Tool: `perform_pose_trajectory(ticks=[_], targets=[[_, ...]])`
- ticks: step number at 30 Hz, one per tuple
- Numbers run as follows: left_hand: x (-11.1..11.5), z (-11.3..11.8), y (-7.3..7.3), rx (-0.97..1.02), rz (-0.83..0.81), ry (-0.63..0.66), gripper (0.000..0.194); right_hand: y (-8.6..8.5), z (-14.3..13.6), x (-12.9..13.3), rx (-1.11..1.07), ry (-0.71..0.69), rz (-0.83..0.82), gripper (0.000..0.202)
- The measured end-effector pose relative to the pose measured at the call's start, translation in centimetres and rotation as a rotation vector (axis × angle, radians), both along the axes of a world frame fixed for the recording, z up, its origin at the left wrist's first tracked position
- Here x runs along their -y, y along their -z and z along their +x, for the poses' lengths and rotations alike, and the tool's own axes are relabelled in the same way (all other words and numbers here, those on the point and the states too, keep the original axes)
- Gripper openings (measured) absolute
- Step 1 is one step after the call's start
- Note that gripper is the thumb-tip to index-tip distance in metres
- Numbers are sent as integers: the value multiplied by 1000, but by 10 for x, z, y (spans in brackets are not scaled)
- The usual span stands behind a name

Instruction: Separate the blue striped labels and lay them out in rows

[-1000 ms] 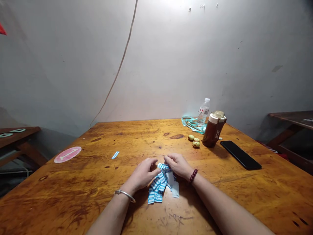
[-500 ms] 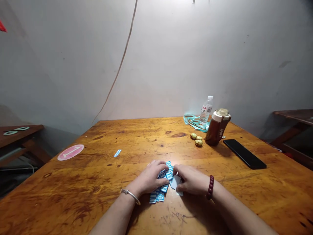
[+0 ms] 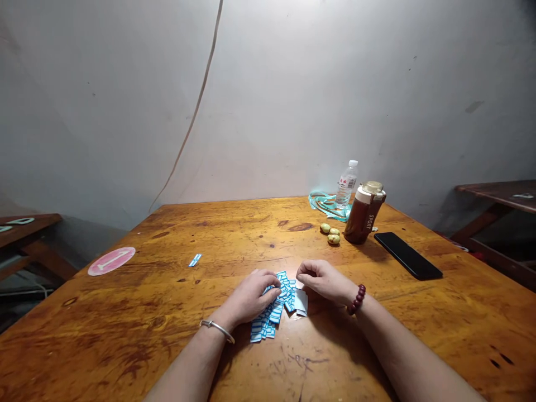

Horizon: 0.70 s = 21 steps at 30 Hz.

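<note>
Left hand (image 3: 252, 297) sat palm-down, loosely open, over the card pile (image 3: 274, 314) on the table (image 3: 138, 312). Right hand (image 3: 327, 282) curled just right of it, couldn't tell if gripping. Pile's long axis ran near-left to far-right.

Table (image 3: 146, 329): wood, glossy varnish, scratched and knotted. Cards (image 3: 275, 312): paper or thin card, smooth. Bangle (image 3: 218, 328): metal, polished. Bracelet (image 3: 357, 300): smooth beads, slight sheen; material indeterminate. Bottle (image 3: 346, 187): clear plastic, glossy. Flask (image 3: 358, 220): smooth, translucent, apparently plastic. Phone (image 3: 408, 255): smooth face. Wall (image 3: 268, 100): matt, blemished.
</note>
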State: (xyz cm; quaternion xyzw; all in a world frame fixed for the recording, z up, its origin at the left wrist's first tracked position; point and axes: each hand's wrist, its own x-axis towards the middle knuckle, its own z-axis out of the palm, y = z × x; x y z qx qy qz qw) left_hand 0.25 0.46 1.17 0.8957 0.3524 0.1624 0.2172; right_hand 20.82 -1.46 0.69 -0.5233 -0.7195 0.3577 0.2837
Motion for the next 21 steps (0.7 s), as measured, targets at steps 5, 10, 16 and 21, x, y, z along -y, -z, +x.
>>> perform_pose_trajectory(ticks=[5,10,16,21], targets=[[0,0,0,5,-22,-20,26,1,1,11,306,-162,-51,47],[-1,-1,2,-5,7,-11,24,0,-3,16,452,-157,80,31],[0,0,0,-2,-1,-5,25,-2,9,6,327,-214,58,24],[1,0,-1,4,9,1,24,3,10,-4,234,-45,87,23]])
